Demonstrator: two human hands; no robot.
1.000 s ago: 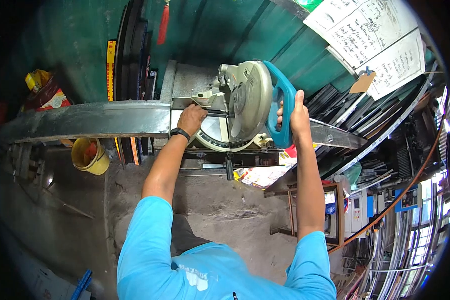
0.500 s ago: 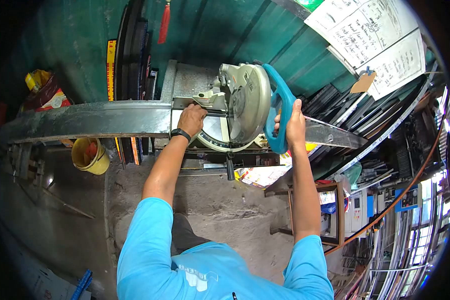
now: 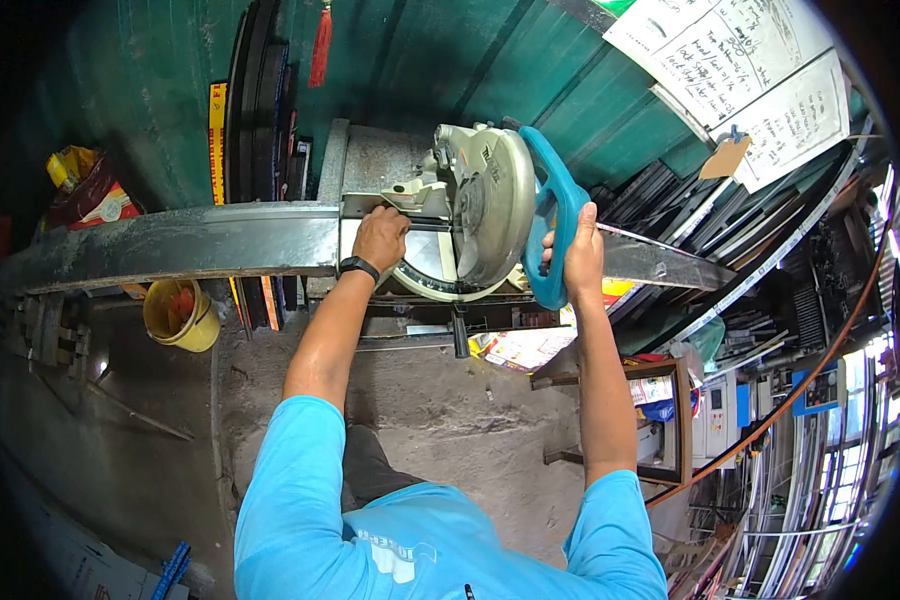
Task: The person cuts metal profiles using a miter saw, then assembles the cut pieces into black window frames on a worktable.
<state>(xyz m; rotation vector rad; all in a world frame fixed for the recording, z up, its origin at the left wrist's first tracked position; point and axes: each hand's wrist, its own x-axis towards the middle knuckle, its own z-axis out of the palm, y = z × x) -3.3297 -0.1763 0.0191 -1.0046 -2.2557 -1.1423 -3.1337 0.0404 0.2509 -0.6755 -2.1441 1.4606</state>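
In front of me stands a mitre saw (image 3: pixel 492 205) with a pale guard, its head low over the round table (image 3: pixel 425 252). My right hand (image 3: pixel 584 256) is wrapped round the saw's teal handle (image 3: pixel 562 190), with the thumb along its side. My left hand (image 3: pixel 381 240), a dark band at its wrist, lies at the saw's fence (image 3: pixel 415 203), left of the blade guard. Its fingers are curled down on a thin dark strip (image 3: pixel 428 229) that runs along the fence towards the blade. The hand covers much of that strip, and the guard hides the cutting point.
A long metal beam (image 3: pixel 180 240) extends left of the saw, another (image 3: pixel 665 262) right. A yellow bucket (image 3: pixel 182 315) is below the left one. Dark lengths of profile (image 3: pixel 260 120) lean on the green wall. Handwritten sheets (image 3: pixel 730 70) hang upper right; a wooden frame (image 3: pixel 682 420) stands lower right.
The view has shifted very slightly. Both hands keep their hold, and the saw head shows no clear movement.
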